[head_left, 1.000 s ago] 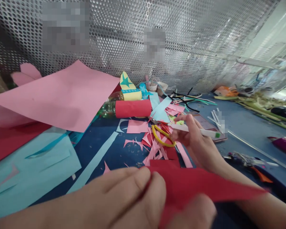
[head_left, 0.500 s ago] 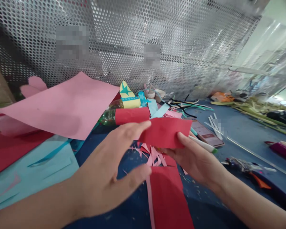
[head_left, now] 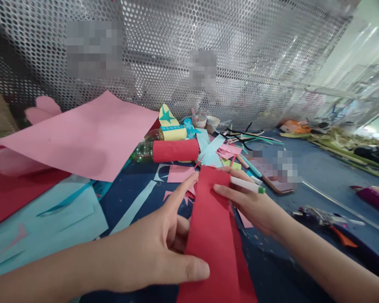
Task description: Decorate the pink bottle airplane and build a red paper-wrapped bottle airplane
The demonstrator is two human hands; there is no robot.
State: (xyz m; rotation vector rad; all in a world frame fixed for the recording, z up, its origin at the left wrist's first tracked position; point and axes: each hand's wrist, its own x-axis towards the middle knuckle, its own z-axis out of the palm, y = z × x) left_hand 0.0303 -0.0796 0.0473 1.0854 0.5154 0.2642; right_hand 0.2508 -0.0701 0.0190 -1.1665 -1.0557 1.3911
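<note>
A long red paper strip runs from the lower edge of the view up to my right hand. My right hand pinches its far end, thumb on top and fingers behind. A white marker with a green end sticks out from the same hand. On the strip's left side, my left hand has its thumb over the paper and its curled fingers partly hidden at the edge; the index finger stretches along that edge. Another red piece shows beneath the strip.
Beyond my hands lies a green bottle wrapped in red paper. A large pink sheet and light blue sheets cover the left. To the right are a phone, a glue gun and pipe cleaners. Perforated metal stands behind.
The red paper between my hands is turned and now stretches toward me. My right hand has shifted left with the marker. My left hand has come onto the strip's edge.
</note>
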